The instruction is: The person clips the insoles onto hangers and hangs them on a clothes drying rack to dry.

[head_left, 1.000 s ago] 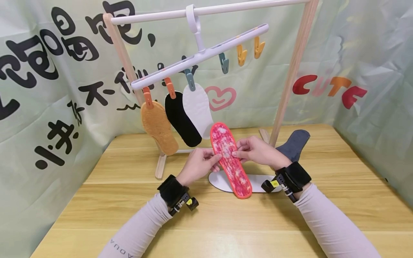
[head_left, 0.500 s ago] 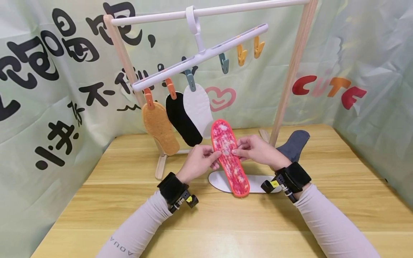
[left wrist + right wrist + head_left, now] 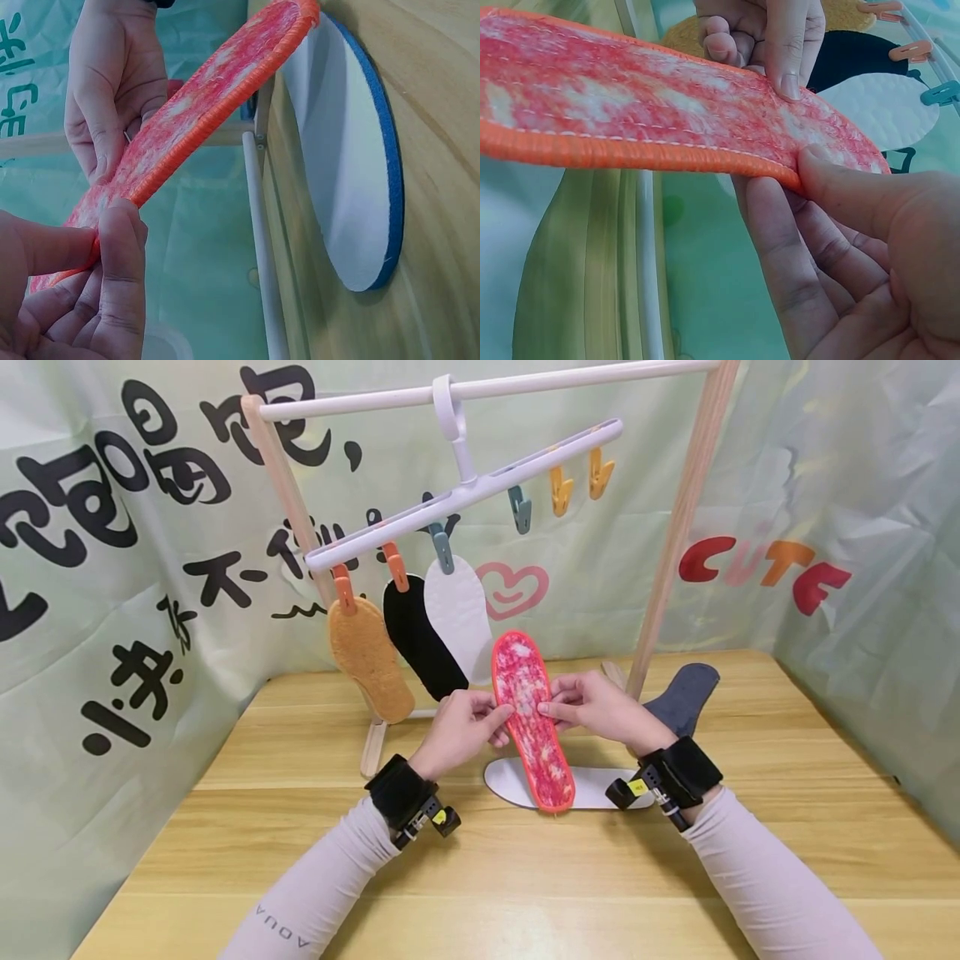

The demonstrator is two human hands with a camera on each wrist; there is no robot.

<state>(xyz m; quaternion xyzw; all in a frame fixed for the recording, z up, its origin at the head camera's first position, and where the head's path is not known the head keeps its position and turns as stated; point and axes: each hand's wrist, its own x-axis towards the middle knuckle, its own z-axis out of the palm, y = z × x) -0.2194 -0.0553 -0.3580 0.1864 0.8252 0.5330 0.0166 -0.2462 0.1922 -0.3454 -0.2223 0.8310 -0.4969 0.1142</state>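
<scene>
A red and white mottled insole [image 3: 531, 718] with an orange stitched edge is held up, tilted, above the table. My left hand [image 3: 459, 731] pinches its left edge between thumb and fingers. On the opposite edge, my right hand [image 3: 596, 706] pinches it the same way; both grips also show in the right wrist view, where the insole [image 3: 645, 97] crosses the frame. Below it lies a white insole [image 3: 600, 785], partly hidden in the head view; its blue edge shows in the left wrist view. A dark grey insole [image 3: 684, 697] lies behind my right wrist.
From a tilted white hanger [image 3: 468, 492] on a wood-framed rack [image 3: 681, 518] hang an orange insole [image 3: 369, 656], a black insole [image 3: 423, 639] and a white insole [image 3: 459, 610], each in a clip. Toward the hanger's right end, a teal clip [image 3: 520, 510] and yellow clips [image 3: 561, 493] hold nothing.
Both hands still pinch the red insole. It has risen slightly, its lower end shifting a little left and up. The left hand has moved up a bit with it.
</scene>
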